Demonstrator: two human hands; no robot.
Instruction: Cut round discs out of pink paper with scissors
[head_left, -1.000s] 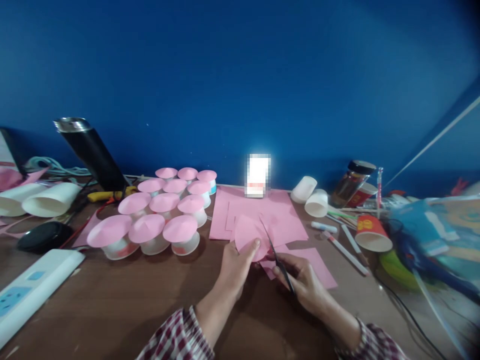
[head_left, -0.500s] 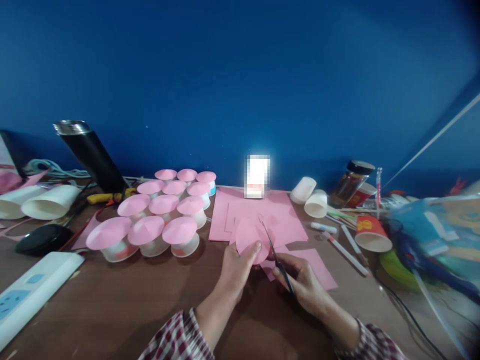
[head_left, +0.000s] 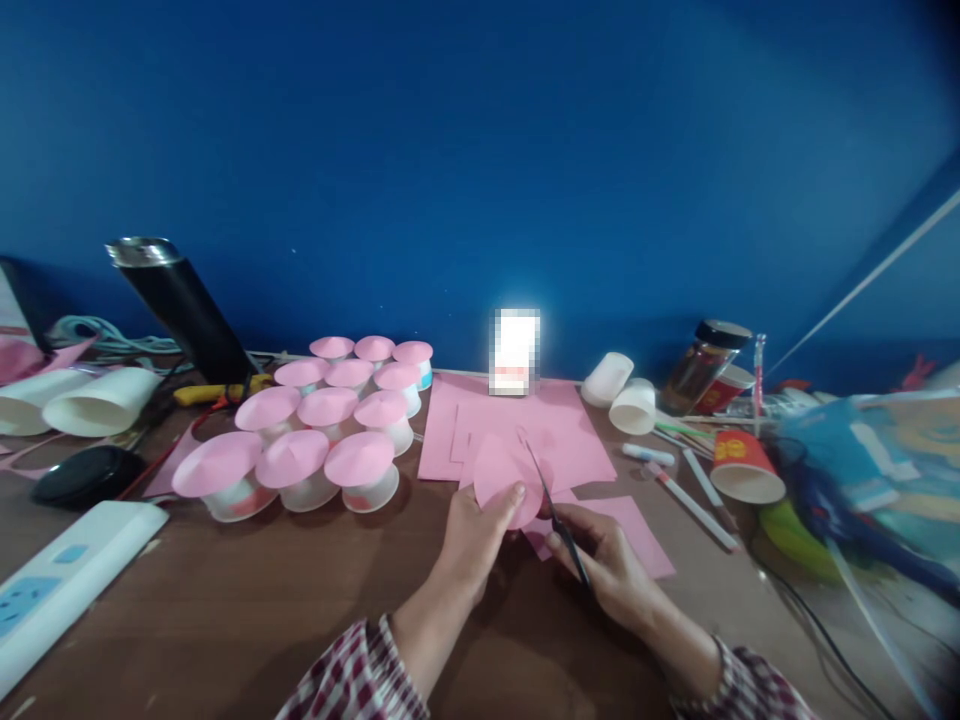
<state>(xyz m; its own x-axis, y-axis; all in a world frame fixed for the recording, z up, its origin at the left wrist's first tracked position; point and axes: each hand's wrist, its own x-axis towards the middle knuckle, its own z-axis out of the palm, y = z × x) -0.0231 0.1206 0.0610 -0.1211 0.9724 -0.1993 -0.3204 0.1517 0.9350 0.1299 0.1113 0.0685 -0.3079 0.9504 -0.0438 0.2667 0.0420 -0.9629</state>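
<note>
Scissors (head_left: 551, 500) gripped in right hand (head_left: 607, 570), fingers curled round handles, blades angled up and away from hand into pink paper disc (head_left: 504, 478). I see left hand (head_left: 472, 540) pinching disc's near edge, thumb on top. Loose pink sheets (head_left: 517, 425) lie just beyond both hands. Pink-capped cups (head_left: 322, 430) stand well left of left hand; red paper cup (head_left: 742, 465) right of right hand.

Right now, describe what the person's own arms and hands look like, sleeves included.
Both forearms are bare and come up from the bottom edge. The left hand and right hand wear no gloves; no rings or watch show. Each arm ends in a pushed-back sleeve of dark red and white check cloth, the left sleeve and the right sleeve.
</note>
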